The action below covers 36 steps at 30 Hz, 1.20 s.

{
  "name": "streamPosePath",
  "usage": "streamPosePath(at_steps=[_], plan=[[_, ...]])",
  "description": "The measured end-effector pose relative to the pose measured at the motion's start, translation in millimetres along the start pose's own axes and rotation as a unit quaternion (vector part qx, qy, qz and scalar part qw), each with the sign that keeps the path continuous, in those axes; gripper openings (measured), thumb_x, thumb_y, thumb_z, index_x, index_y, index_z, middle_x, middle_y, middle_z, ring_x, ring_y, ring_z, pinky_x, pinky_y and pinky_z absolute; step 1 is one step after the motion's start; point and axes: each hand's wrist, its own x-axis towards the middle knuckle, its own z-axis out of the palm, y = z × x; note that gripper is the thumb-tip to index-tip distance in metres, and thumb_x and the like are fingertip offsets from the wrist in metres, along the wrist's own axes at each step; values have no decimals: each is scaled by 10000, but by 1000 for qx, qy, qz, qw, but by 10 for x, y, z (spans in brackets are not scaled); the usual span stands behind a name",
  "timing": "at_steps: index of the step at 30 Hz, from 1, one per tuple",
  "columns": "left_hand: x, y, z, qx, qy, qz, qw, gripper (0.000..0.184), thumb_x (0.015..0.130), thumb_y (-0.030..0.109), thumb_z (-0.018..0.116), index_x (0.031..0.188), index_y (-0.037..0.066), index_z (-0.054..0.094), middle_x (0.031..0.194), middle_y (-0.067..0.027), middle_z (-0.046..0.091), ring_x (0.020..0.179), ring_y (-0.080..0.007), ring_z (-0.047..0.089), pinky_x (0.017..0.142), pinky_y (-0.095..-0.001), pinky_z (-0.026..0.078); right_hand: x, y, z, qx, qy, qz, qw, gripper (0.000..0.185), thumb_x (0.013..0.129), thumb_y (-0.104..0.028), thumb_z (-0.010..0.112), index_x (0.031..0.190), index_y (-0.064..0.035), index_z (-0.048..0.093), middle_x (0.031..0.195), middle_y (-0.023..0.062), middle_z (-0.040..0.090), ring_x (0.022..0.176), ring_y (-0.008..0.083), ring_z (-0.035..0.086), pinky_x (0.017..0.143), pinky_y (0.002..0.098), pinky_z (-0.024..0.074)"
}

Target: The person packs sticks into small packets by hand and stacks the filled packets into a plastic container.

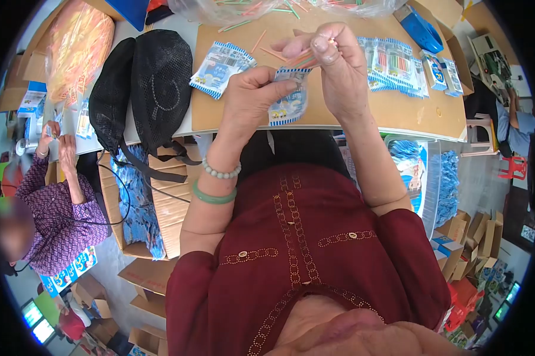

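Note:
My left hand [249, 95] pinches a small blue-and-white printed plastic packet [289, 105] near its upper end, over the front of the table. My right hand [343, 74] is closed on a few thin orange and green sticks [303, 60], which sit at the packet's top; whether their ends are inside is unclear. Left of my hands lies a pile of similar packets [219, 72]. To the right, a row of packets [392, 62] shows coloured sticks inside. A few loose sticks [258, 41] lie on the brown tabletop [338, 123].
A black mesh bag [160, 83] lies on the left, near a large bag of sticks [80, 47]. A blue scoop [422, 32] and small boxes [442, 72] sit at right. Cartons [171, 207] and a clear bin [430, 178] stand below. A co-worker [63, 207] works at left.

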Motion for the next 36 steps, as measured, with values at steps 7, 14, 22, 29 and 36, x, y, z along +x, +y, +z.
streamPosePath(at_steps=[7,14,22,29,36], plan=[[21,-25,57,-15,1,-13,1000,81,790,63,724,810,-3,681,723,19,629,645,-19,522,567,-196,426,-91,-71,13,13,35,-44,998,123,964,-216,491,973,-97,461,837,96,661,940,325,655,1041,523,310],[-14,-33,38,65,1,40,997,91,786,57,720,800,-21,675,704,37,589,638,-13,498,553,-190,408,-131,-138,-15,-3,21,16,1000,143,953,-222,513,947,-84,479,867,110,659,968,329,642,1014,499,346],[-35,-32,66,57,4,69,996,112,784,49,714,866,-25,694,713,25,588,654,-30,513,569,-200,419,-171,-46,-34,-73,14,78,994,193,967,-256,477,897,-76,480,974,183,669,1040,269,606,941,397,417],[-15,-136,31,18,21,63,998,144,789,44,707,915,-24,700,782,-14,635,689,-52,545,611,-211,438,-199,52,-51,-52,78,42,995,222,984,-287,447,933,-71,452,985,242,654,900,233,647,812,321,493],[-19,-155,17,32,32,108,993,142,791,37,703,919,-23,697,813,-23,644,724,-61,561,642,-208,448,-215,68,25,-47,119,-3,992,207,993,-271,433,938,-72,422,971,246,656,835,228,660,772,320,512]])
